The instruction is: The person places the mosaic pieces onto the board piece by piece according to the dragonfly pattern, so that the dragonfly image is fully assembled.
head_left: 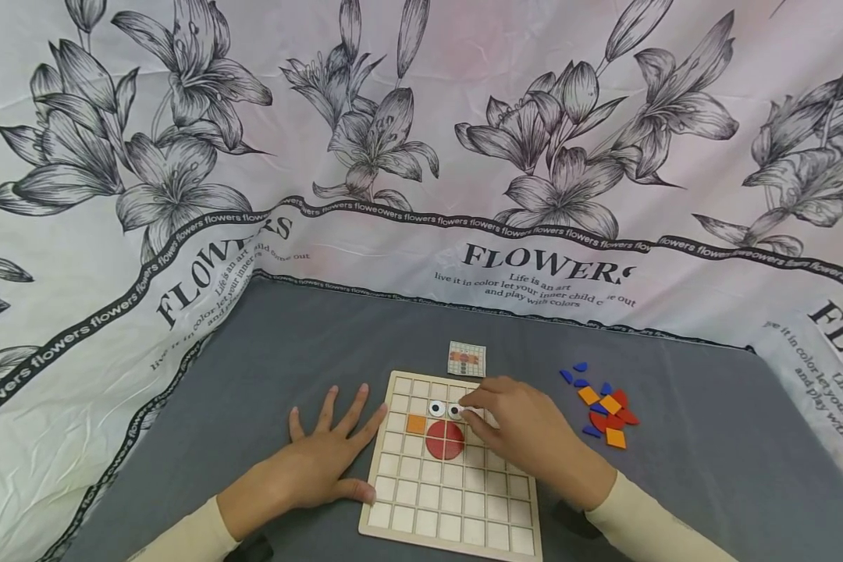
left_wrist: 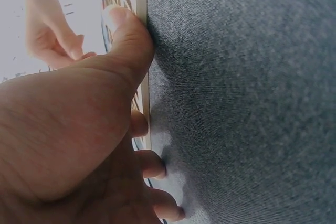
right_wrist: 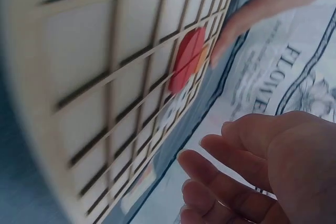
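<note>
A wooden grid board (head_left: 428, 497) lies on the grey cloth. In its upper half are a round red shape (head_left: 444, 440) crossed by grid lines, an orange square (head_left: 416, 425) and two white eye discs (head_left: 436, 408) with black pupils. My left hand (head_left: 316, 468) spreads its fingers beside the board's left side, its thumb touching the edge. Above the board, my right hand (head_left: 516, 425) has its fingertips by the right eye disc. Its fingers bend loosely in the right wrist view, with nothing visible between thumb and forefinger. The hand hides some upper right cells.
Beyond the board's top edge lies a small printed card (head_left: 467, 358) with a grid picture. Loose pieces are scattered to the right: blue pieces (head_left: 566, 376), orange squares (head_left: 615, 438) and red pieces (head_left: 598, 421). A white flower-printed cloth (head_left: 393, 242) hangs around the back and sides.
</note>
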Motion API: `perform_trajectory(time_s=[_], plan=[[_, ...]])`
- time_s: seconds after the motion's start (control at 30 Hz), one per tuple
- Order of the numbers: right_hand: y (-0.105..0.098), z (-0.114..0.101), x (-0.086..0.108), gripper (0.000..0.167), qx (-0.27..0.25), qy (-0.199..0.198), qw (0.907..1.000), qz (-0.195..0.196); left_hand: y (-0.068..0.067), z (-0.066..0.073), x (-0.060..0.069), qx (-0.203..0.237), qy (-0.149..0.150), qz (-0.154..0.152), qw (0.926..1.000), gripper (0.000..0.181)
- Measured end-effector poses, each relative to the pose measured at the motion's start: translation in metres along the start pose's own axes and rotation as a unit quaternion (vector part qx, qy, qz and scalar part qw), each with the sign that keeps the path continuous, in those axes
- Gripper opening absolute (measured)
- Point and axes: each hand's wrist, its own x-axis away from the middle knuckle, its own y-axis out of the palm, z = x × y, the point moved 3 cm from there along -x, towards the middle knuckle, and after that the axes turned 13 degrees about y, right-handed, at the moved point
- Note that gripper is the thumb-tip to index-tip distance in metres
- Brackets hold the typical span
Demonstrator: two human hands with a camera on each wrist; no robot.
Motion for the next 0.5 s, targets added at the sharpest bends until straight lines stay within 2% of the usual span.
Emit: perform_trajectory(time_s=[0.3,0.5], plan=[[-0.009,0.046,0.027,0.011,-0.002,0.068,0.9977,0.005,0.000,0.000,0.001,0.006,0.005,0.000,1.0000,0.113],[-0.026,0.088,0.051,0.016,0.004,0.108,0.9937,0.030,0.002,-0.004,0.001,0.011,0.017,0.002,0.9998,0.112]])
